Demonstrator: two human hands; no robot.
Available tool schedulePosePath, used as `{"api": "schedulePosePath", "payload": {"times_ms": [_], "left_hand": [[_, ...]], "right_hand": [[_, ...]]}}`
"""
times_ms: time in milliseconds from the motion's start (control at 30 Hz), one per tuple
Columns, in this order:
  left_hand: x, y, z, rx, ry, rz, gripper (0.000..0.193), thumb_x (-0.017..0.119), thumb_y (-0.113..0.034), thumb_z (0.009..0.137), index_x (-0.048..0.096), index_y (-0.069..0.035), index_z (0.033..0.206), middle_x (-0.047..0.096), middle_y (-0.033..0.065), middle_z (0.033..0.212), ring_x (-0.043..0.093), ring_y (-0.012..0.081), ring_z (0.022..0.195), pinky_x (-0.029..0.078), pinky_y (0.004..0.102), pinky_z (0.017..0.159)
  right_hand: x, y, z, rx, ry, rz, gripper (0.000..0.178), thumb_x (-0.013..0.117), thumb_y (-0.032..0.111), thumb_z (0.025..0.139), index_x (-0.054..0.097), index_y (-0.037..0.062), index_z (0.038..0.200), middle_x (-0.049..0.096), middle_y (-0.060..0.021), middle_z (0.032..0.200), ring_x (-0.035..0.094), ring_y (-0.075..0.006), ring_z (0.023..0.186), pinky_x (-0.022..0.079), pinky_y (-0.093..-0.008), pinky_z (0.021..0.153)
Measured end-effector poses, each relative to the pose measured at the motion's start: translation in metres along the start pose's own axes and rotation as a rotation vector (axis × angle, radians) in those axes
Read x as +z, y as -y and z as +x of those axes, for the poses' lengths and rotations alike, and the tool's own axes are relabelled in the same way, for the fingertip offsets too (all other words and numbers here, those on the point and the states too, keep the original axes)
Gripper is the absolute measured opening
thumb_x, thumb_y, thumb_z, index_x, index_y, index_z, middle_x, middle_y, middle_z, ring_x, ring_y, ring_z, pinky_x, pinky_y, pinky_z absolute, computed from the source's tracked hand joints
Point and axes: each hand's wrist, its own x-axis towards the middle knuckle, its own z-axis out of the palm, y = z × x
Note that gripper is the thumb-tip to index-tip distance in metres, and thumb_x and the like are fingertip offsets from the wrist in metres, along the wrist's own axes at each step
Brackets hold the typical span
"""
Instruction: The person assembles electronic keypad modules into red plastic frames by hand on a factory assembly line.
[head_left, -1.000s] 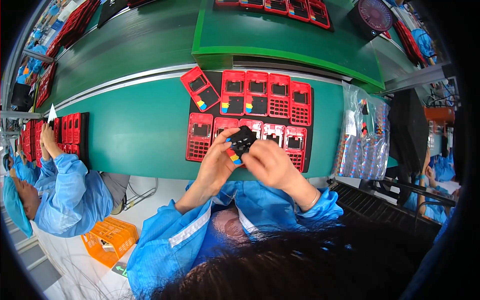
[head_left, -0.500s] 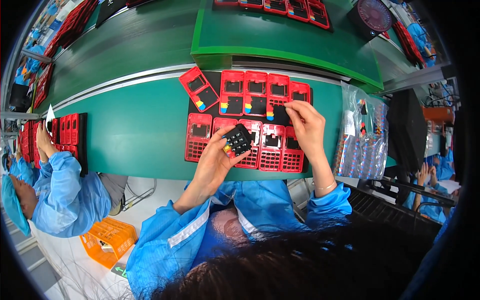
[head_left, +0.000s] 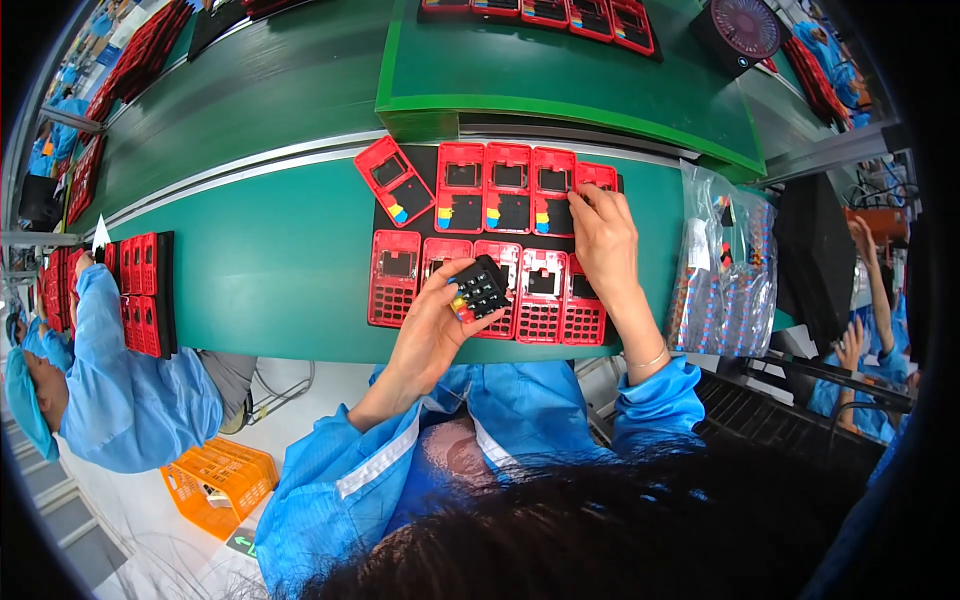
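My left hand (head_left: 428, 325) holds a small stack of black rubber keypads (head_left: 482, 288), with yellow, red and blue keys at one edge, between thumb and fingers above the lower row of red phone housings (head_left: 395, 285). Curled fingers of my right hand (head_left: 608, 240) come down at the right edge of an upright red housing (head_left: 553, 175) in the upper row. A black keypad (head_left: 560, 215) with a yellow-blue corner lies in that housing. The right fingertips are hidden, and the hand partly covers the last red housing (head_left: 597, 174). A tilted red housing (head_left: 394, 180) lies at the row's left end.
A black mat (head_left: 424, 158) lies under the housings on the green table (head_left: 260, 250). Right of it is a clear plastic bag (head_left: 722, 265) of parts. A raised green shelf (head_left: 560, 85) holds more housings and a fan (head_left: 745, 35). A co-worker (head_left: 140, 380) sits at left.
The black keypad now lies flat in the upper-row housing, where open key holes showed before. My right hand has moved slightly up, its fingers more bent. My left hand has barely shifted.
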Motion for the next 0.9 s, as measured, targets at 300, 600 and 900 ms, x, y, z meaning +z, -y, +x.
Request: {"api": "schedulePosePath", "payload": {"times_ms": [300, 600, 900], "left_hand": [[0.002, 0.004, 0.0, -0.028, 0.006, -0.004, 0.04, 0.044, -0.015, 0.108, 0.043, -0.004, 0.147, 0.055, 0.0168, 0.145, 0.062, 0.0297, 0.13, 0.053, 0.0544, 0.11], [0.004, 0.006, 0.001, -0.04, -0.004, -0.009, 0.04, 0.042, -0.014, 0.109, 0.043, -0.004, 0.147, 0.055, 0.0173, 0.145, 0.061, 0.0289, 0.131, 0.052, 0.0548, 0.111], [0.011, 0.006, 0.006, -0.004, 0.03, -0.043, 0.04, 0.043, -0.023, 0.112, 0.042, -0.004, 0.147, 0.054, 0.0156, 0.146, 0.057, 0.0292, 0.135, 0.048, 0.056, 0.115]], "right_hand": [[-0.007, -0.003, 0.002, -0.152, 0.239, 0.012, 0.025, 0.071, -0.003, 0.08, 0.072, 0.0015, 0.104, 0.069, -0.0131, 0.113, 0.066, -0.0332, 0.101, 0.054, -0.0423, 0.092], [-0.001, 0.002, 0.019, -0.172, 0.303, 0.007, 0.019, 0.07, 0.003, 0.087, 0.073, 0.0023, 0.105, 0.068, -0.0127, 0.117, 0.065, -0.0329, 0.105, 0.051, -0.0442, 0.098], [-0.01, 0.016, 0.016, -0.204, 0.244, 0.152, 0.022, 0.075, 0.01, 0.088, 0.076, 0.0043, 0.109, 0.072, -0.0121, 0.113, 0.068, -0.0314, 0.103, 0.053, -0.0434, 0.093]]}}
